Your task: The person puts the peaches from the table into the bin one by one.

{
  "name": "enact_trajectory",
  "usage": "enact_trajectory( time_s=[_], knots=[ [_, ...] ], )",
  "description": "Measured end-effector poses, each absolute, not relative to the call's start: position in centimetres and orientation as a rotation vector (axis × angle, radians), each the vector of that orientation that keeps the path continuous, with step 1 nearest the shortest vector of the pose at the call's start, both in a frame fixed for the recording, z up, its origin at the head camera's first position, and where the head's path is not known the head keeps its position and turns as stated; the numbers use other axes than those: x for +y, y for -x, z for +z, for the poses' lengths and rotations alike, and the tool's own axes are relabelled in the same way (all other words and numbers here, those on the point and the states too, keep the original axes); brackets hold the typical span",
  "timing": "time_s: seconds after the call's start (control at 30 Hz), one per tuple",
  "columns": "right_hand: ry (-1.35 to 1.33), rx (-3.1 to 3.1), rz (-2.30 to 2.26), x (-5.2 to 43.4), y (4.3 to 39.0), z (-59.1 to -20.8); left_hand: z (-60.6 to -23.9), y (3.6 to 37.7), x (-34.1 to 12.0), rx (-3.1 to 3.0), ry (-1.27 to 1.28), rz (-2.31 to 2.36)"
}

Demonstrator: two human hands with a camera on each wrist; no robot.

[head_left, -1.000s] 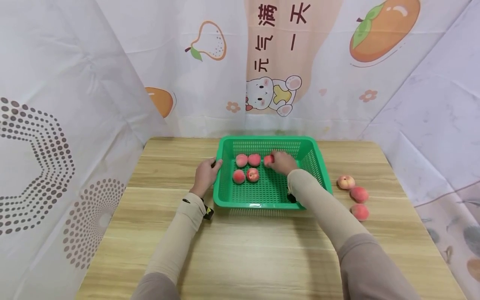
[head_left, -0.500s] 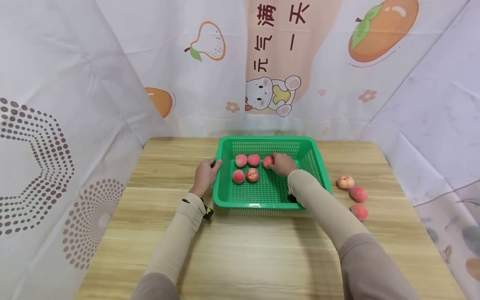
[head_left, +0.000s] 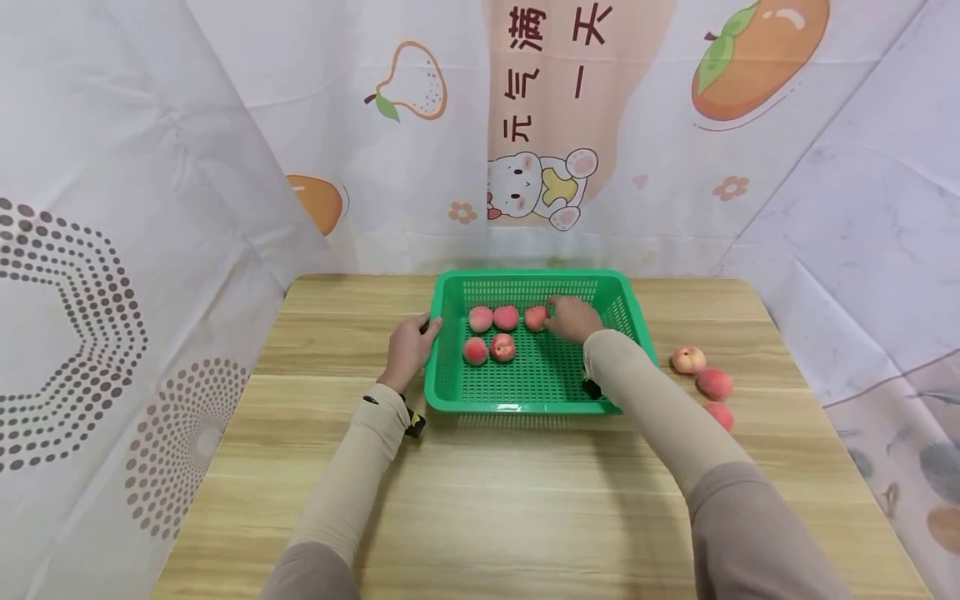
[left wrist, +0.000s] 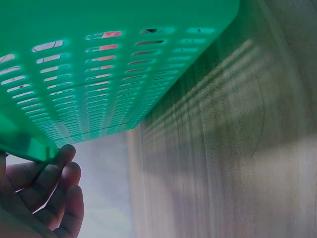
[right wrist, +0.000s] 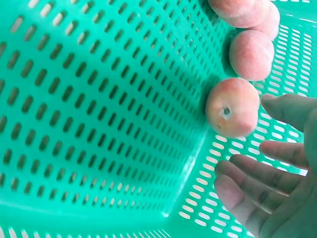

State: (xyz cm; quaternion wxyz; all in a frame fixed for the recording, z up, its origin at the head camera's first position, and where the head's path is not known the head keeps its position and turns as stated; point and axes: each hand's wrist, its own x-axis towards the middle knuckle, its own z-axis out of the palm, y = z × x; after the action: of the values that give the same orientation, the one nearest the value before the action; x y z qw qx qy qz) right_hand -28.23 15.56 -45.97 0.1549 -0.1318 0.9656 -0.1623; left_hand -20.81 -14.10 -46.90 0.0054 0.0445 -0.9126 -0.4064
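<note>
White printed cloth [head_left: 300,100] covered the back of the space, bearing orange fruits, a pear outline, a cartoon animal and dark characters turned sideways. Paler side cloths [head_left: 82,158] hung left and right, the left one patterned with brown dots. Below spread a wooden table [head_left: 480,508], light and grained, with soft shadows under the arms.

One green plastic basket [head_left: 525,407] stood toward the table's far edge, rectangular, its walls and floor pierced with slots. Two arms in beige and taupe sleeves [head_left: 660,417] reached toward it. The left hand [head_left: 408,348] gripped the basket's left rim. The right hand [head_left: 574,319] was inside, fingers spread and holding nothing, its thumb just beside a peach.

Eight peaches were in view. Five lay in the basket: a back row of three, the rightmost peach [right wrist: 233,109] nearest the right hand, and two front peaches [head_left: 489,349] side by side at the left. Three more peaches [head_left: 688,360] lay on the table right of the basket, the nearest partly covered by the right sleeve. All were round, pinkish red blushing into pale yellow; the rightmost one in the back row showed a small dark hollow.
</note>
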Motion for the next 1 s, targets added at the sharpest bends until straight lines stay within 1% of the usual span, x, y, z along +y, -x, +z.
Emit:
enact_trajectory(
  time_s=[0.47, 0.8, 1.0],
  knots=[
    [0.361, 2.787, -0.480, 17.3, 28.2, -42.4, -47.2, 20.9, -14.2, -2.848, -0.144, -1.270],
    [0.413, 2.866, -0.459, 19.4, 28.5, -41.1, -47.1, 20.9, -14.2, -2.851, -0.124, -1.257],
    [0.335, 2.873, -0.546, 20.7, 28.9, -40.2, -47.0, 20.9, -14.1, -2.844, -0.131, -1.263]
  ],
)
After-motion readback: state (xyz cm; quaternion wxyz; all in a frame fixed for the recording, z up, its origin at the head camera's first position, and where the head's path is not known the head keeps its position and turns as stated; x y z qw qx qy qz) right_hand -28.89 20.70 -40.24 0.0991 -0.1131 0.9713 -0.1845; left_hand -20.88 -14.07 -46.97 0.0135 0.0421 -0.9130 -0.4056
